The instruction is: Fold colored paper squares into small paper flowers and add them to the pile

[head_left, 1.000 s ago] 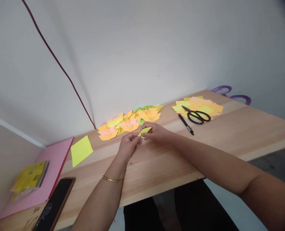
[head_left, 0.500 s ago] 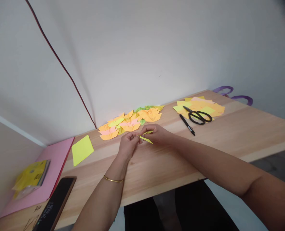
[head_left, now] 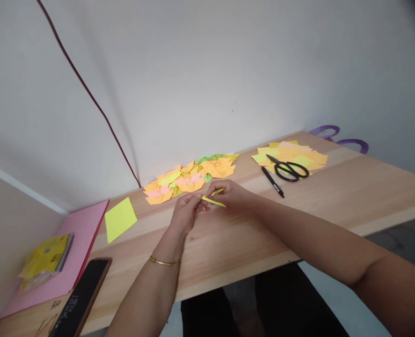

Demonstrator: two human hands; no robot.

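Observation:
Between my two hands is a small folded piece of yellow paper (head_left: 214, 201), held a little above the wooden table (head_left: 235, 252). My left hand (head_left: 186, 210) pinches its left end between thumb and fingers. On the other side my right hand (head_left: 231, 193) is closed on the paper's upper right part, and its fingers cover some of the folds. Just beyond both hands lies a spread of folded paper pieces (head_left: 189, 181) in orange, pink, yellow and green, several with small drawn marks.
Black-handled scissors (head_left: 287, 169) rest on a heap of coloured paper (head_left: 316, 159), beside a black pen (head_left: 272, 181). Leftward are a yellow paper sheet (head_left: 120, 220), a pink board (head_left: 88, 224) bearing a yellow packet (head_left: 47, 257), and a phone (head_left: 83, 295). A cable (head_left: 88, 89) runs along the wall.
The fingers have shifted slightly around the yellow paper, which now lies at a flatter angle. The right hand has moved a touch to the right.

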